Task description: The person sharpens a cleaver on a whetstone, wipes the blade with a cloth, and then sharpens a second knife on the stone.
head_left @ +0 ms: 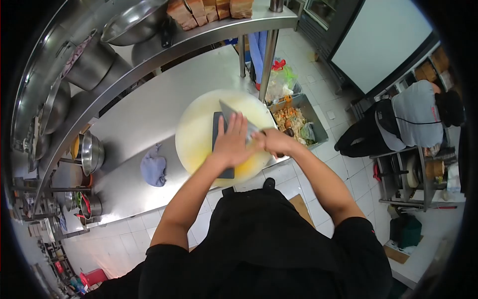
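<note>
A cleaver (227, 108) lies across a long dark grey whetstone (227, 173) on a round, yellow-stained cutting board (193, 122). My right hand (277, 141) is closed round the cleaver's handle at the board's right side. With fingers stretched out, my left hand (230, 144) lies flat on the blade and covers much of it and the middle of the stone. The blade's tip points up and to the left, past my left fingertips. Both hands are slightly blurred.
A blue cloth (153, 167) lies on the steel table (134, 129), left of the board. Metal bowls (91, 153) stand further left. Overhead, a shelf (214, 32) holds meat slabs (201, 11). A scrap bin (318, 130) sits at right; a person (416, 117) bends beyond it.
</note>
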### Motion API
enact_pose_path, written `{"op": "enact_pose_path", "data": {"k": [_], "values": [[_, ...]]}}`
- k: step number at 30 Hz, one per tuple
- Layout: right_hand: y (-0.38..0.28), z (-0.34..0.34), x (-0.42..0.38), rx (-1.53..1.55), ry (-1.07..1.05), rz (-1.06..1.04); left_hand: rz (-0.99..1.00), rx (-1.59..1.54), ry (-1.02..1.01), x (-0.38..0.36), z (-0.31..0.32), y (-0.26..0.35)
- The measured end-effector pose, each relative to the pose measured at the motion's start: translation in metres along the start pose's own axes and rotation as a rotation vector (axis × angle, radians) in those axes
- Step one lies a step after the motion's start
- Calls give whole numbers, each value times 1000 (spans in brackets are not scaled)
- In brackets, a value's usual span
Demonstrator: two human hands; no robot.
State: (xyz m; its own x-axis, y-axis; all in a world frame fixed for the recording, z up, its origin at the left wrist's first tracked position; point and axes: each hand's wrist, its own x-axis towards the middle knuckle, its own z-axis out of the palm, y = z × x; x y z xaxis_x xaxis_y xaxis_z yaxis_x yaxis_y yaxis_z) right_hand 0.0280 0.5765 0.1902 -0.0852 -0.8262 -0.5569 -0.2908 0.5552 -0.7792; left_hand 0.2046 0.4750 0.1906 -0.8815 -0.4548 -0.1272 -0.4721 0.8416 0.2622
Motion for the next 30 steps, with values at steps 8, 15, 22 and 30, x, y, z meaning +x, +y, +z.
{"op": "enact_pose_path", "data": {"k": [8,15,22,30], "values": [[27,-22,-32,-226,-169,16,104,67,21,-46,19,33],[5,-1,-60,-100,-154,35,103,112,-18,-55,4,37],[21,-21,-33,-208,-143,13,88,28,12,-38,8,32],[19,1,-80,-118,-353,108,151,-68,-48,-99,11,54]]}}
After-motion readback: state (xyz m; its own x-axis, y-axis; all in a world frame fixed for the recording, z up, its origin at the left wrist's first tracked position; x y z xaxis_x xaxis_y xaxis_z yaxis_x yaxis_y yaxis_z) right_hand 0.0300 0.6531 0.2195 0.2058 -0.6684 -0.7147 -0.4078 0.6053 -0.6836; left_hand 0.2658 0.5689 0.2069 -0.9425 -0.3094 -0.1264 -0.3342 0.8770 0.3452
